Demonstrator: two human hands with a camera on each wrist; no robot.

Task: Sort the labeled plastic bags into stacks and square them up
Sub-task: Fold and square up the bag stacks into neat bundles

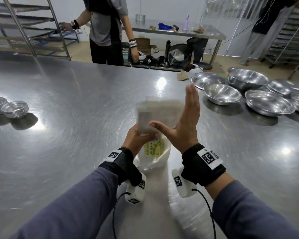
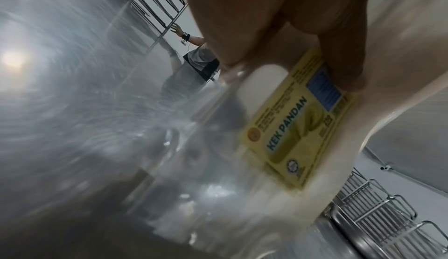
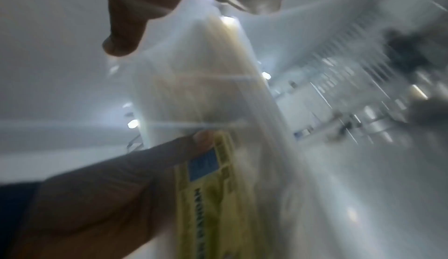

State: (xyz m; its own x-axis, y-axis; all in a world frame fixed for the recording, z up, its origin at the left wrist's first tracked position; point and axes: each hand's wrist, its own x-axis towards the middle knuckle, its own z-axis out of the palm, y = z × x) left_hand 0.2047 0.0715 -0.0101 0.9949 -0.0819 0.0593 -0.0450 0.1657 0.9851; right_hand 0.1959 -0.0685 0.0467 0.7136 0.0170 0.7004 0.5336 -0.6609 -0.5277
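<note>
- The left hand (image 1: 136,138) grips a bundle of clear plastic bags (image 1: 155,116) above the steel worktop (image 1: 76,104); its thumb lies across the yellow-green "KEK PANDAN" label (image 1: 154,147), and its fingers curl behind the plastic, mostly hidden in the head view.
- The left wrist view shows a thumb (image 2: 339,52) pressed on the blue patch at the top of the label (image 2: 298,125), with the bag's clear film running down to the worktop; whether the lower edge touches it is hard to tell.
- The upper part of the bags is blurred, so how many there are cannot be made out, nor any print beyond the one label.
- The right hand (image 1: 185,121) is flat and released, fingers straight and together, thumb spread toward the bags; its palm faces the bundle's right edge, and contact cannot be told through the blur.
- The right wrist view is heavily smeared: only a thumb tip (image 3: 121,46), the film and the label's (image 3: 208,196) edge can be read.
- Steel mixing bowls (image 1: 247,80) are grouped far right, one cut off by the frame edge.
- Small stacked tins (image 1: 15,108) sit far left.
- A person (image 1: 107,28) stands beyond the worktop, touching a tray rack (image 1: 24,31), head out of frame.
</note>
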